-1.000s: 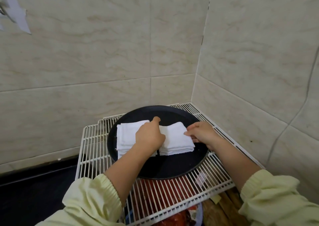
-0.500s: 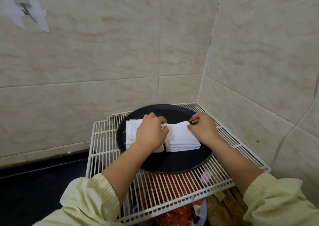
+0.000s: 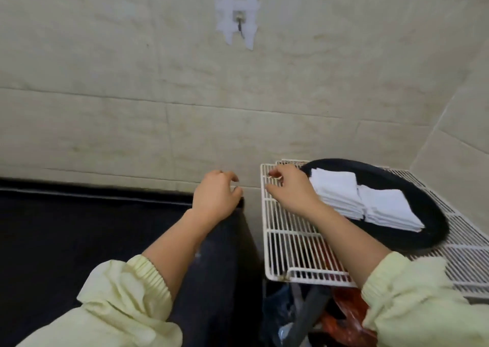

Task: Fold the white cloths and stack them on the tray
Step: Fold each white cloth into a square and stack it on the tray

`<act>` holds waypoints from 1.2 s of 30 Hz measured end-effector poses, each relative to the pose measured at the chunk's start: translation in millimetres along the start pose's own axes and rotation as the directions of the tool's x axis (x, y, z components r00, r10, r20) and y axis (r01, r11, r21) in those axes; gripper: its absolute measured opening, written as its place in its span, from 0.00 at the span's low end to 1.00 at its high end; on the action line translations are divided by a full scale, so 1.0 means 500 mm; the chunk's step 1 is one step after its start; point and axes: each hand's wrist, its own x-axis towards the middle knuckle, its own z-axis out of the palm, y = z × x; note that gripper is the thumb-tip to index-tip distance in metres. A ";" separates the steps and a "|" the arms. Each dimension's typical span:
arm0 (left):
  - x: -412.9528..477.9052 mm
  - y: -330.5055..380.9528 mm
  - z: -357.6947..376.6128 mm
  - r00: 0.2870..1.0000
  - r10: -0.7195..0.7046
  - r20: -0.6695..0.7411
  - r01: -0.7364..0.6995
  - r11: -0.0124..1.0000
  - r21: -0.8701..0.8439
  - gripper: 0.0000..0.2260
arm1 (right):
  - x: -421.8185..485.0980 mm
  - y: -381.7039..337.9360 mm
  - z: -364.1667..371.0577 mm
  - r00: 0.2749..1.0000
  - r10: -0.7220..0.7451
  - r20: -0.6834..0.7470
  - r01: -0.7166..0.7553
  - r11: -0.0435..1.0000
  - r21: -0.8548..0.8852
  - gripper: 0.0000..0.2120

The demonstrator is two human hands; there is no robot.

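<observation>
Head view: tray (image 3: pixel 434 214) sits on wire rack (image 3: pixel 288 240) at 3 o'clock of frame. Two folded white cloth stacks on the tray, touching side by side: left stack (image 3: pixel 336 188), right stack (image 3: pixel 386 209) at its 4 o'clock. Right hand (image 3: pixel 291 190) at 9 o'clock of tray, over the rack's far left corner, fingers loosely curled, holding nothing. Left hand (image 3: pixel 215 197) at 9 o'clock of the right one, off the rack, over the edge of the dark surface (image 3: pixel 79 240), also loose and empty. Wall hook (image 3: pixel 239 22) at 12 o'clock

Soft even light, motion-blurred, wide-angle bowing.
</observation>
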 end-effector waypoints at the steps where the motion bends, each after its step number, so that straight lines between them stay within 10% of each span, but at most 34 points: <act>1: -0.017 -0.038 -0.020 1.000 -0.022 -0.010 0.022 1.000 0.010 0.14 | -0.002 -0.034 0.026 0.999 -0.019 0.026 0.019 1.000 -0.017 0.17; 36: -0.388 -1.228 -0.601 0.710 -0.669 -0.222 0.705 0.671 0.231 0.17 | 0.022 -1.171 0.981 0.649 -0.466 0.601 0.640 0.762 -0.100 0.21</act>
